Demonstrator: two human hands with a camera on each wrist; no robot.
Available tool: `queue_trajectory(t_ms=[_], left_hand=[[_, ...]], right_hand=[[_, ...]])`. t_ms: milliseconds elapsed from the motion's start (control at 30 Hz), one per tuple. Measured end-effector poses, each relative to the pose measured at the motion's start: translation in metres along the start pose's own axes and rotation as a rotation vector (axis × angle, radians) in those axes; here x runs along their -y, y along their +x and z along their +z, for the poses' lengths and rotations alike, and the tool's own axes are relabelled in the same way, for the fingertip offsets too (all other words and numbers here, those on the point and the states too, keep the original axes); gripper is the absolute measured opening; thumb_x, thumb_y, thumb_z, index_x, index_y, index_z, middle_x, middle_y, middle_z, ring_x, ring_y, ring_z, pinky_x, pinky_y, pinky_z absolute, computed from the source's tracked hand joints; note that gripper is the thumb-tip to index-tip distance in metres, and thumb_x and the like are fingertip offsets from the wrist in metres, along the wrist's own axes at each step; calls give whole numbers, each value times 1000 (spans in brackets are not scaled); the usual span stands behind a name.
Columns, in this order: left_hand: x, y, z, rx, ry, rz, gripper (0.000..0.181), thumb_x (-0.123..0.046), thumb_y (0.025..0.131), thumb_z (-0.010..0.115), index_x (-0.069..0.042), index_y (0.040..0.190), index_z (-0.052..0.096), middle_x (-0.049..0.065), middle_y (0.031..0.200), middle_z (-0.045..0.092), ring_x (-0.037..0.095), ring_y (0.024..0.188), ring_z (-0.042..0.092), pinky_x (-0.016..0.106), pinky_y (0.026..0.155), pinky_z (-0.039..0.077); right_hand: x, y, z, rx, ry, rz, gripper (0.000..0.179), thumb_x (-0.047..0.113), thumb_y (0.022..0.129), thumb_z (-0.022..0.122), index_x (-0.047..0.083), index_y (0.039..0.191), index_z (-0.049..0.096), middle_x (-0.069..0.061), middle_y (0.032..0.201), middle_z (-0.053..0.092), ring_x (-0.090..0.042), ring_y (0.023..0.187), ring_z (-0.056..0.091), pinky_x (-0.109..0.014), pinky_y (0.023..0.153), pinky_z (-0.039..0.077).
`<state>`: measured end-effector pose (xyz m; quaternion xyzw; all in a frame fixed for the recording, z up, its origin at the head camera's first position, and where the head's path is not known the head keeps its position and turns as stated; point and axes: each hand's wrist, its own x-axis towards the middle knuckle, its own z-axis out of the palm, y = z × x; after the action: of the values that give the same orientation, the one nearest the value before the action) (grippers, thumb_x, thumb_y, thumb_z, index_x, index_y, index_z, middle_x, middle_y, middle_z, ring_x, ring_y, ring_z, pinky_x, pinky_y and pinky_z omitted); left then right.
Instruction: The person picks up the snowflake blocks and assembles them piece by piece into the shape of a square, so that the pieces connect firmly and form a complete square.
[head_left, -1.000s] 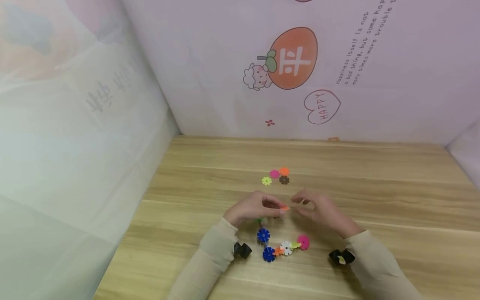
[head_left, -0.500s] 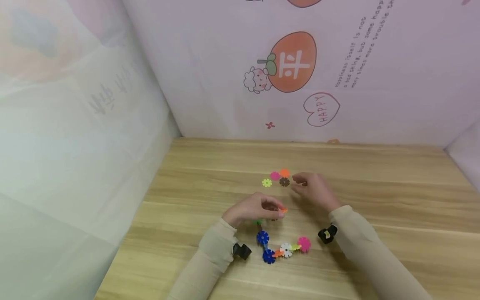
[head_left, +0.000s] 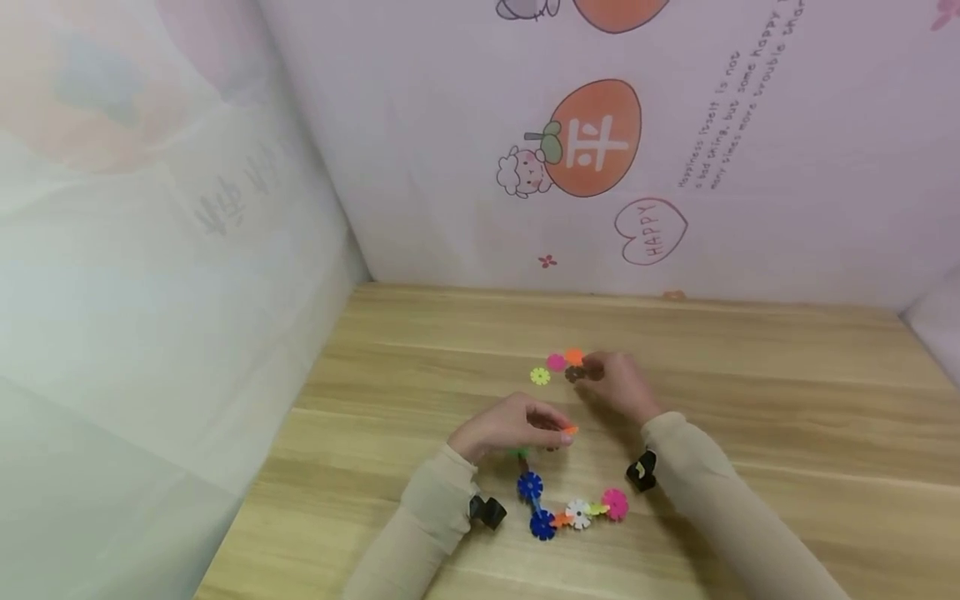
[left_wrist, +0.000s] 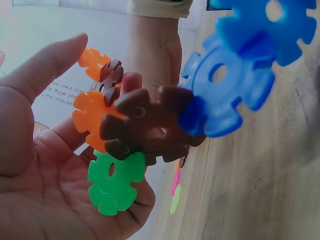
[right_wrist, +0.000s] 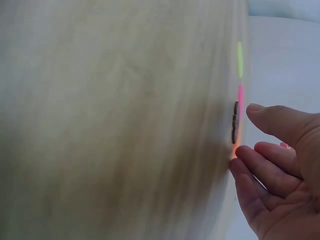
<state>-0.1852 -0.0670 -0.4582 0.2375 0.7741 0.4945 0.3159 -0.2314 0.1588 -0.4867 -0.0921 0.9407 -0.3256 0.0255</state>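
Beyond the fingers of both hands rises a printed cloth wall (head_left: 427, 167), with a plain wood-grain surface (head_left: 787, 392) spread beneath them. Behind the fingers, toward the person, come the left sleeve (head_left: 423, 517) and the right sleeve (head_left: 720, 492).

A bent chain of notched discs (head_left: 543, 526) starts at the fingers of the left hand (head_left: 512, 422), runs from there toward the person, then turns off to the right, ending in a pink disc (head_left: 615, 504) on the person's side of both hands. In the left wrist view, its orange, brown and green discs sit in front of the left palm, with blue ones farther from the fingers.

The left hand's thumb and fingertips pinch a small orange disc (head_left: 572, 431) at the chain's near end. The right hand (head_left: 621, 385) is farther forward; its thumb and fingers are parted and curve loosely, with nothing gripped between them.

A black wrist mount (head_left: 489, 512) sits behind the left fingers and another behind the right.

Four loose discs form a small cluster: a brown disc (head_left: 573, 374) just beside the right fingertips, an orange one (head_left: 573, 357) near them on the far side, a pink one (head_left: 556, 362) left of those, and a yellow-green one (head_left: 540, 377) farthest from the right fingers. Whether the right fingertips touch the brown disc cannot be told.
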Motion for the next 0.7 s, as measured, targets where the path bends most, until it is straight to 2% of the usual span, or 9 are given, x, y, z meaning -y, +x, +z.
queue_trajectory(t_ms=[233, 467, 700], left_hand=[[3, 1, -1, 2, -6, 13, 26, -34, 83, 70, -24, 107, 69, -12, 97, 69, 4, 90, 62, 23, 77, 50], [5, 3, -1, 1, -36, 18, 25, -31, 83, 71, -22, 105, 70, -11, 98, 70, 5, 93, 63, 22, 80, 50], [5, 4, -1, 2, -62, 3, 26, -31, 83, 71, -19, 105, 70, -9, 97, 71, 5, 92, 63, 23, 80, 50]], right_hand=[[-1, 7, 9, -52, -52, -29, 31, 18, 81, 73, 0, 104, 66, -15, 98, 69, -29, 90, 65, -44, 81, 52], [1, 9, 10, -85, -87, -43, 29, 13, 78, 74, -2, 101, 67, -17, 96, 69, -31, 89, 65, -44, 82, 51], [1, 7, 9, -72, -50, -49, 29, 16, 80, 73, -2, 102, 67, -16, 95, 70, -28, 88, 65, -43, 79, 53]])
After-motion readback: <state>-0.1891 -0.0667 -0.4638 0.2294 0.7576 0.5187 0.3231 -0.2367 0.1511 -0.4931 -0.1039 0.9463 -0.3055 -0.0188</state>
